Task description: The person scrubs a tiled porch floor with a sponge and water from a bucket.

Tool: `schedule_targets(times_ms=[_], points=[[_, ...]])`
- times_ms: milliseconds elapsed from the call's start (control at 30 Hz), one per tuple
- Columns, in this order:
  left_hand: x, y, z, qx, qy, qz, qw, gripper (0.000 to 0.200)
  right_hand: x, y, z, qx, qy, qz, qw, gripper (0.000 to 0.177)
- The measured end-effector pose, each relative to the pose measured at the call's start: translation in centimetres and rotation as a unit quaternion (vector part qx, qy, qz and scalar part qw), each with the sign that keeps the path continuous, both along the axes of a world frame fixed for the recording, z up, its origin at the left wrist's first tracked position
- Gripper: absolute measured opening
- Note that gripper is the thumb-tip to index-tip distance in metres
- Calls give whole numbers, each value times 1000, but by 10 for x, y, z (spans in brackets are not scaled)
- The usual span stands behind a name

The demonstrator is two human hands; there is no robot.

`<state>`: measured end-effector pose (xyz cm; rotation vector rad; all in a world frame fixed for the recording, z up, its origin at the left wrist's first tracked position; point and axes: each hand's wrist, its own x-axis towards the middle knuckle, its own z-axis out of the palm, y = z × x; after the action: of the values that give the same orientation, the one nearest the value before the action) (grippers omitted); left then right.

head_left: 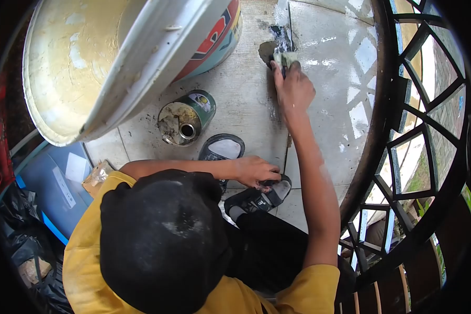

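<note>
My right hand (295, 94) grips a pale, greenish-white sponge-like block (286, 58) and presses it on the tiled floor (248, 94) beside a tile joint. Dark wet smears and a grey-brown patch (267, 51) lie around it. Lower down, my left hand (257, 171) has curled, dirty fingers over the black sandal (283, 188); what they hold, if anything, is hidden. A green tin (201, 104) with greyish paste and a round metal ring on top stands left of my hands.
A large, cream-coloured bucket (83, 68) fills the upper left. Black metal lattice (429, 110) curves along the right side. A blue plastic container (55, 178) and black bags (18, 214) sit at left. A black cap (165, 240) covers much of the lower view.
</note>
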<state>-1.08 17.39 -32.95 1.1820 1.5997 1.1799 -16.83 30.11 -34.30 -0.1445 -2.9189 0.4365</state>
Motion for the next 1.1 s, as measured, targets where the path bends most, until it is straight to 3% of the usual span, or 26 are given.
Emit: schedule_targets(times_ms=[67,167,233,267,333,400,500,633,700,767,867,967,1067,1100], points=[[0,3,6,-53,-30,-70,996,41,41,-3,0,14,-43,-6,999,46],[14,4,-2,-28,-72,-105,992,40,124,3,7,3,-114,-27,993,48],[9,6,-1,-23,-84,-110,990,40,124,5,-5,1,-74,-23,997,48],[11,8,-3,-40,-86,-94,991,42,117,2,-4,-10,-34,-16,999,48],[12,8,-5,-63,-92,-84,990,43,54,-6,-13,78,-26,-30,996,46],[7,9,-5,-79,-70,-62,992,48,-16,-15,-17,23,60,-63,996,45],[1,4,-5,-72,-68,-46,994,50,-29,-17,-13,24,65,-69,995,45],[7,8,-10,-52,-70,-32,996,48,99,-6,-3,39,-58,-77,995,48],[11,17,-14,-119,-41,-149,981,48,120,0,-2,40,-68,-70,994,48],[2,19,2,-107,-42,-106,988,45,110,-2,-7,9,-29,-56,998,48],[5,18,-5,-66,-43,-36,996,40,-3,-12,-16,10,24,-52,998,46],[-5,17,-6,-38,-26,5,999,40,-25,-16,-6,17,30,-52,998,47],[5,19,-15,-80,-38,-6,996,39,70,-14,1,24,-101,-83,991,49],[32,19,-41,-41,29,12,999,33,105,-10,2,24,-107,-84,990,49]])
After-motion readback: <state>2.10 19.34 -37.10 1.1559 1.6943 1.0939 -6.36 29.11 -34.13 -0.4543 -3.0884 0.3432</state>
